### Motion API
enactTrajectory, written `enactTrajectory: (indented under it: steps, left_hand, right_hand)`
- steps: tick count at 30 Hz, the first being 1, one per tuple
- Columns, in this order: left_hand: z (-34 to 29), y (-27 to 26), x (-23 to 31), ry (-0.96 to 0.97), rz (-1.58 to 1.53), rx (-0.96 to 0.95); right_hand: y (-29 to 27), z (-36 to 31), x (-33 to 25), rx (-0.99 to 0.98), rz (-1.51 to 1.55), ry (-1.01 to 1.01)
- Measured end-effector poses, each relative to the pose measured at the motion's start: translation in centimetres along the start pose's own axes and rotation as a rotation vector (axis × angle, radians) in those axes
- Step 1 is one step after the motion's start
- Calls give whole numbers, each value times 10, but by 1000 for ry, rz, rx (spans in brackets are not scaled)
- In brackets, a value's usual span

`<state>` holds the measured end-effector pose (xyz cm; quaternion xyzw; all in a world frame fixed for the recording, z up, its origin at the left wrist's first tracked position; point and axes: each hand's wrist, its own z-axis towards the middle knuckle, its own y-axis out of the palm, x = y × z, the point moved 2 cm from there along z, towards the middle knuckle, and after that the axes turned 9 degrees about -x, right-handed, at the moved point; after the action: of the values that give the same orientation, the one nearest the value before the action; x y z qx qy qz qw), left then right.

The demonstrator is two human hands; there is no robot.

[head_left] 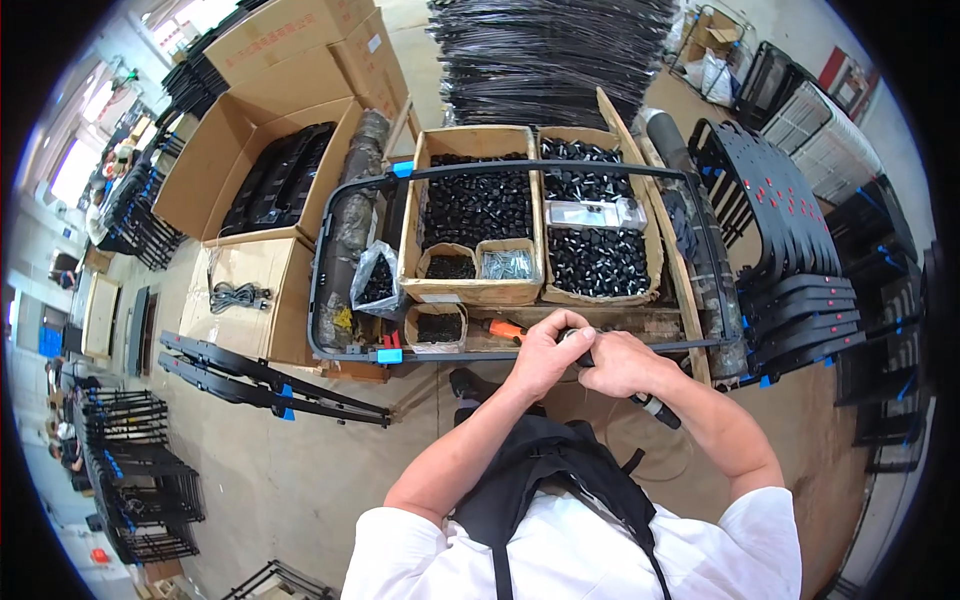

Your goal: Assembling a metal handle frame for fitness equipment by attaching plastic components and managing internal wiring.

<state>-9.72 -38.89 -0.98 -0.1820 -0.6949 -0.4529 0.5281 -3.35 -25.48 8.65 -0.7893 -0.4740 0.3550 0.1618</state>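
Left hand: we see the left hand (545, 358) at the near bar of the frame, thumb and fingers curled in; we cannot tell what they pinch.
Right hand: the right hand (625, 364) is just beside it, fingers closed around a dark tool (658, 411) whose end sticks out on the near side, below the wrist.
Frame: we have a black frame (590, 166) with blue clips lying across the boxes, its near bar by both hands.
Orange handle: an orange-handled tool (505, 329) lies just left of the left hand.
Boxes: inside the frame's outline we see a left box (500, 291) of black pieces, with silver screws (507, 265) in a small tray, and a right box (603, 298) holding more pieces and a clear case (588, 214).
Bag: a plastic bag (389, 302) of dark bits sits left of the boxes.
Far left: an open carton (188, 190) holds black parts.
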Motion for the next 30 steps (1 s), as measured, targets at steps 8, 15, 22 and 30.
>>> enactTrajectory:
  steps: [8, 15, 22, 30]
  left_hand:
    - [2, 6, 15, -14, -9, -12]
    - [14, -4, 96, 440, 429, 84]
    - [15, -110, 115, 614, 754, 353]
    - [15, -290, 45, -418, 95, 406]
  right_hand:
    - [-12, -3, -6, 5, -24, -12]
    - [-68, -19, -50, 125, 107, -251]
    - [-64, 72, -78, 316, 221, -341]
    - [-40, 217, -139, 309, -257, -354]
